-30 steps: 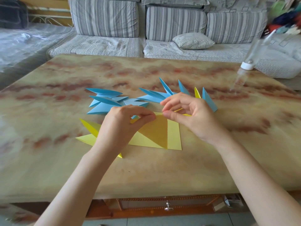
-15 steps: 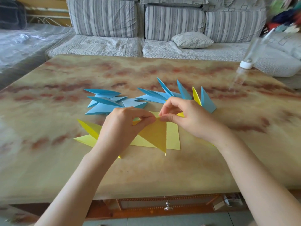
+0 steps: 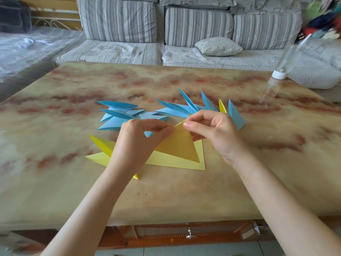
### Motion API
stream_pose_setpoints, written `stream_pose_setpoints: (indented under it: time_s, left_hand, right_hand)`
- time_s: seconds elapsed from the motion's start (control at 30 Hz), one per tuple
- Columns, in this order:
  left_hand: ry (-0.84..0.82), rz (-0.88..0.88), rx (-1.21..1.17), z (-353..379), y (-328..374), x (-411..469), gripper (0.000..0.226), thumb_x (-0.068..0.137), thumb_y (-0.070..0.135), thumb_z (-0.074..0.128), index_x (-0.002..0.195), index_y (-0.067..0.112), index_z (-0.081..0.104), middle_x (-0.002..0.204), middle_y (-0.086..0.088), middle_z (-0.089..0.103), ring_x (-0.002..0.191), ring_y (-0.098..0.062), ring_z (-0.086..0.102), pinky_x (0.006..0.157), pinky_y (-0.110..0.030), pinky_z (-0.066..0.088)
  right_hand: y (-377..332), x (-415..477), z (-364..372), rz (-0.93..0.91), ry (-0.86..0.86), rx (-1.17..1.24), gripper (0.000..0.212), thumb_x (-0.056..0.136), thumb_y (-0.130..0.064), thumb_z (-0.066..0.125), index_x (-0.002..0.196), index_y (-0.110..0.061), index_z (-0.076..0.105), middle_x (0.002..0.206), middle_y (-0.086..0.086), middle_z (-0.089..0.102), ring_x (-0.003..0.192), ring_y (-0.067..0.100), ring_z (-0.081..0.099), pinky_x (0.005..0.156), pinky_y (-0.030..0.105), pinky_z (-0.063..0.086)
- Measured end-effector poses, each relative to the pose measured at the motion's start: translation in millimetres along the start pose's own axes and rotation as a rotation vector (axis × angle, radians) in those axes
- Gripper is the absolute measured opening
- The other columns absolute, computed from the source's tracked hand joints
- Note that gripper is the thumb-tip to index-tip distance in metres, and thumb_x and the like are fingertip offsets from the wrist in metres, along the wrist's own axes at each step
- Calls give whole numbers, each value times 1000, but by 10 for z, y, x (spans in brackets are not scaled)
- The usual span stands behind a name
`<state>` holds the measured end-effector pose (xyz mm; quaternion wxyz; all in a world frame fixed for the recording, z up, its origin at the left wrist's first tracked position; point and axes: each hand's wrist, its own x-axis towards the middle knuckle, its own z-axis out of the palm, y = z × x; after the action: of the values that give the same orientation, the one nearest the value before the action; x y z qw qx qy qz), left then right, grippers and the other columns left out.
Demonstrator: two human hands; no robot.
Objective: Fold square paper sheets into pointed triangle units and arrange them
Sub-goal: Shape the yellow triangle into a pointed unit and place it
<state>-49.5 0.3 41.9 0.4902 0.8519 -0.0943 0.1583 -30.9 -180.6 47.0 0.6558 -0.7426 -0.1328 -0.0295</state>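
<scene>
The yellow flap [image 3: 179,145] has been drawn further across the sheet [image 3: 175,162], its top corner now raised and pinched between the left hand [image 3: 136,143] and right hand [image 3: 217,133].

One head view only, wide-angle. Looks forward and down from above the near edge of the table [image 3: 184,196]. Close on left hand [image 3: 136,145] and right hand [image 3: 217,133] pinching the yellow sheet [image 3: 179,145]; sofa [image 3: 118,21] beyond the table's far edge.
</scene>
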Motion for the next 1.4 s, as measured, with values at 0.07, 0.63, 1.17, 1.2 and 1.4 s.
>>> stream_pose_setpoints:
  time_s: [0.07,0.63,1.17,1.2,1.4]
  left_hand:
    - [12,-21,-10,6,-12,-1,17,81,26,73,70,40,69,69,28,66,71,14,58,63,-2,37]
    - [-129,-148,-152,-18,-86,36,9,83,30,69,87,38,73,68,20,70,63,7,60,66,-12,48]
    - [84,-126,-146,29,-93,44,15,79,24,75,67,29,68,58,23,62,58,8,52,56,-6,37]
    - [91,-123,-139,25,-93,45,16,80,24,74,66,29,68,57,25,61,58,8,52,56,-6,37]
    - [112,-146,-112,6,-100,43,17,80,23,73,66,30,67,56,26,60,58,9,52,53,-5,36]
  right_hand:
    - [5,-4,21,49,1,44,9,84,-5,68,79,-12,71,69,-2,71,63,9,64,60,21,53]
    - [29,-42,60,51,-20,-135,10,80,-5,74,75,-13,70,69,1,69,63,8,62,67,17,52]
    - [80,-73,70,159,-118,-125,3,82,-10,72,82,-7,73,67,-3,70,58,4,61,58,16,50]
    - [82,-77,53,165,-130,-134,3,82,-11,72,81,-8,72,65,-4,70,57,4,60,58,16,50]
    - [75,-116,-49,209,-198,-180,7,84,-12,71,81,-6,72,66,1,72,56,7,62,59,24,54]
